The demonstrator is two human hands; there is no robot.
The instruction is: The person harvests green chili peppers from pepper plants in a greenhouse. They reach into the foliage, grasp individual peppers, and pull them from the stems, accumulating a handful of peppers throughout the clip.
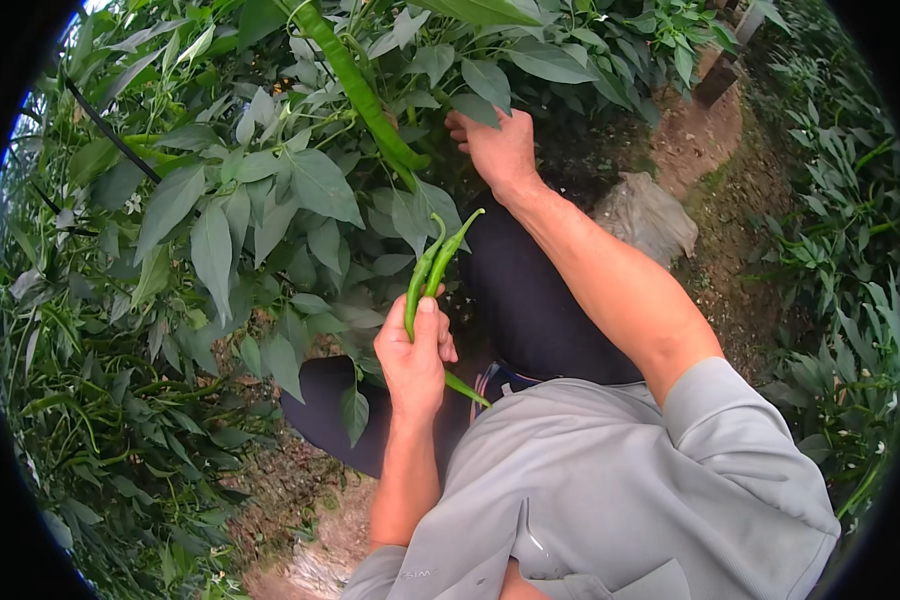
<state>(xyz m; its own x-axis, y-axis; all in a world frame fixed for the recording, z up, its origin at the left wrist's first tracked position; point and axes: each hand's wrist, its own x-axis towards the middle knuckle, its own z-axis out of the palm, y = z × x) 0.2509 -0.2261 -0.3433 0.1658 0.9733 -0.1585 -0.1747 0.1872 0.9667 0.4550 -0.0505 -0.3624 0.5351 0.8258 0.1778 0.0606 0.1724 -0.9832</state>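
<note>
My left hand (416, 349) is closed around green chili peppers (444, 259); two stick up above its thumb, and the tip of another pepper (465, 388) shows below the fingers, over my lap. Farther up, my right hand (495, 142) reaches in at the edge of the pepper plant (322, 184). A leaf covers part of its fingers, so what they touch is hidden. Just left of that hand hangs a long, large green pepper (367, 97) among the leaves.
Dense pepper plants fill the left side, with a thin black line (112, 135) running through them. A crumpled pale plastic sheet (649, 217) lies on bare soil right of my dark-trousered knee. A post (727, 64) stands at upper right, and another plant row (840, 262) lines the right.
</note>
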